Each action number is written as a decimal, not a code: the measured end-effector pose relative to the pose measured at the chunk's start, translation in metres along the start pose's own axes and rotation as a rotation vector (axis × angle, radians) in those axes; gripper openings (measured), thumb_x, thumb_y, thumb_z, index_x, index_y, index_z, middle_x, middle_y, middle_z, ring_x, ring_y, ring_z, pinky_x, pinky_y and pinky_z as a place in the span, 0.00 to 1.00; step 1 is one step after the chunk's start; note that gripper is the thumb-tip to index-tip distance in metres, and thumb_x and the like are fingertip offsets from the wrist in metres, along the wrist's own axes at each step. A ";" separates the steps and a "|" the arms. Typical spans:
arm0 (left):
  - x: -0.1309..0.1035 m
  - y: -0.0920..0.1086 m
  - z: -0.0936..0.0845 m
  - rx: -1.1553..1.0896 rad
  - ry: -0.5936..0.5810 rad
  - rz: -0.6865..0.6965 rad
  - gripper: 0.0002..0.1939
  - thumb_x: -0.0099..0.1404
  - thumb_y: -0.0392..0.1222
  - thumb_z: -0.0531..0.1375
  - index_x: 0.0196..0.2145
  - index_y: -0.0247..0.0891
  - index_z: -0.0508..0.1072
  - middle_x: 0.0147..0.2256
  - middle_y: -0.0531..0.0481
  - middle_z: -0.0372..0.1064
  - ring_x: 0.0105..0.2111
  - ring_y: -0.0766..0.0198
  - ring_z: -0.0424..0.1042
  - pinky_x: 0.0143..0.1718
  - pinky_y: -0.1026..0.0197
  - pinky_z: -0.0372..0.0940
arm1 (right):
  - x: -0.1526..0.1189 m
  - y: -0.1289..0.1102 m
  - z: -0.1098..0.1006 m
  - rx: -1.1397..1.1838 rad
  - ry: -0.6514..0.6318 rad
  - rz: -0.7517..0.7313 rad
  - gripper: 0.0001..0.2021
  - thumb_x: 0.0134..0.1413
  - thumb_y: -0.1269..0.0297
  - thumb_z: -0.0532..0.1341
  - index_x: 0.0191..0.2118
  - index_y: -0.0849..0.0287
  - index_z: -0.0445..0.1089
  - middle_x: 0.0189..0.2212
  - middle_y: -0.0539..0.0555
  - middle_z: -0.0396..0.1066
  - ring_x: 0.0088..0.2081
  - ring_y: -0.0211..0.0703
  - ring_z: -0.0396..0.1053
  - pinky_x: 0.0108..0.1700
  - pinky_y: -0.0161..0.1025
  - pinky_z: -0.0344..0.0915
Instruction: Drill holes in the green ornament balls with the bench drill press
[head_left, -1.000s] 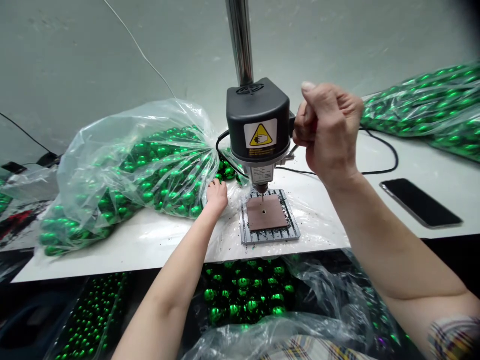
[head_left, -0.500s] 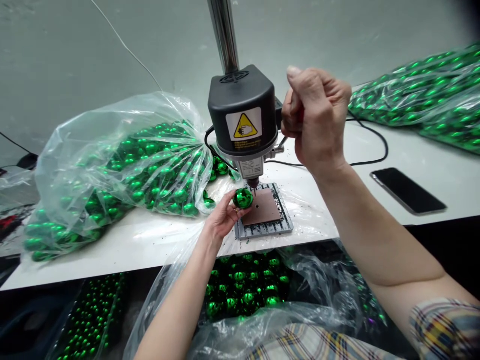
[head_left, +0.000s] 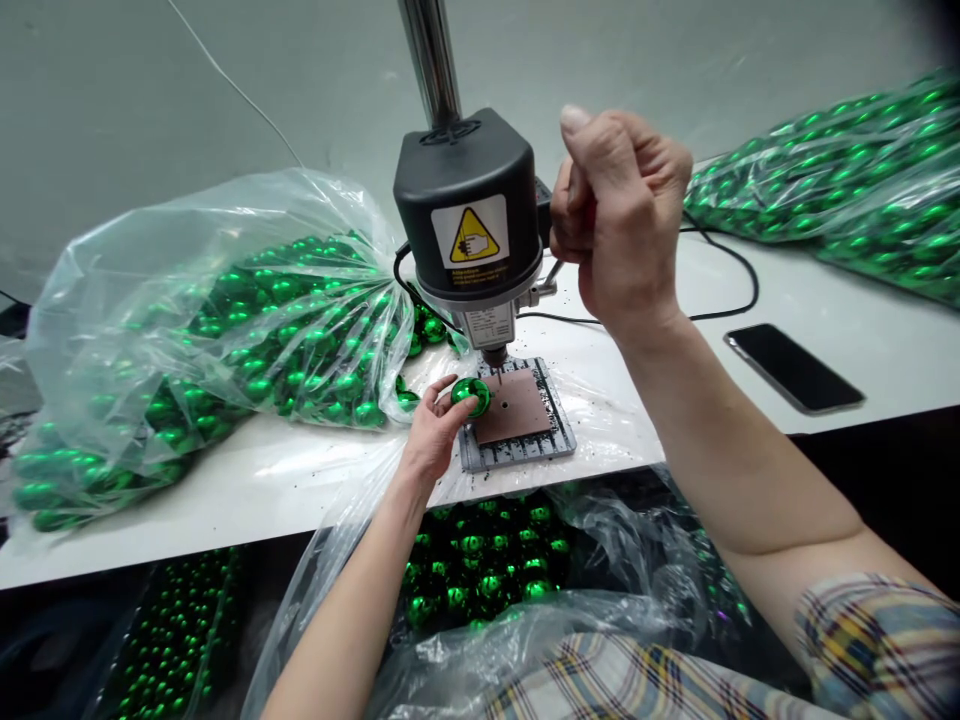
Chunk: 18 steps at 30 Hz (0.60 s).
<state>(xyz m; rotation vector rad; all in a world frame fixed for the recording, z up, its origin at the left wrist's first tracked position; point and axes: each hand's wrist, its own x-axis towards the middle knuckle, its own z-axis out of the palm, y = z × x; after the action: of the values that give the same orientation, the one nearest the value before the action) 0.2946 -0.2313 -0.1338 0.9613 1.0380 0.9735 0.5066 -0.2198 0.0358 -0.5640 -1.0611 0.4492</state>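
Note:
Between the fingers and thumb of my left hand (head_left: 436, 432) is a shiny green ball (head_left: 471, 398), just left of the drill bit and above the brown board (head_left: 521, 408). That board has a small dark hole and lies on the slotted metal base (head_left: 561, 440) of a black bench drill press (head_left: 469, 215). My right hand (head_left: 630, 215) is raised beside the drill head, closed around the handle of its feed lever; little of the handle shows. Dark shavings are scattered over the base.
A clear plastic bag of green balls (head_left: 247, 330) lies at the left, another bag (head_left: 847, 190) at the back right. A phone (head_left: 796, 368) rests on the white table (head_left: 285, 490). Below the front edge, an open bag holds more green balls (head_left: 487, 560). A black cable (head_left: 739, 250) runs behind my right arm.
My left hand has turned the ball a little and shifted its grip, the thumb now lying across it. The view has moved slightly; my right hand stays on the lever.

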 end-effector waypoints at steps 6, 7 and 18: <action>0.010 -0.010 0.006 0.398 -0.078 0.277 0.30 0.47 0.43 0.76 0.48 0.36 0.75 0.42 0.45 0.77 0.41 0.58 0.75 0.48 0.54 0.68 | 0.000 0.001 0.000 0.025 -0.002 -0.014 0.30 0.50 0.45 0.72 0.17 0.53 0.52 0.12 0.44 0.51 0.13 0.34 0.44 0.14 0.42 0.39; 0.012 -0.012 0.007 0.431 -0.094 0.298 0.30 0.48 0.43 0.75 0.49 0.36 0.75 0.43 0.44 0.77 0.42 0.58 0.75 0.48 0.54 0.68 | 0.000 0.002 0.000 0.028 -0.008 -0.019 0.30 0.50 0.46 0.71 0.17 0.53 0.52 0.12 0.44 0.51 0.13 0.34 0.44 0.14 0.42 0.38; 0.022 -0.029 0.011 0.541 -0.182 0.440 0.29 0.51 0.39 0.74 0.51 0.38 0.74 0.47 0.44 0.75 0.47 0.55 0.74 0.52 0.52 0.68 | 0.002 0.006 0.000 0.040 -0.015 -0.045 0.29 0.52 0.45 0.71 0.18 0.52 0.52 0.13 0.43 0.51 0.12 0.32 0.44 0.12 0.41 0.38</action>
<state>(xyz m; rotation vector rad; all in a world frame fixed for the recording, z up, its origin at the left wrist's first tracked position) 0.3151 -0.2200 -0.1637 1.7479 0.9709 0.9494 0.5072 -0.2141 0.0335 -0.5012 -1.0751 0.4345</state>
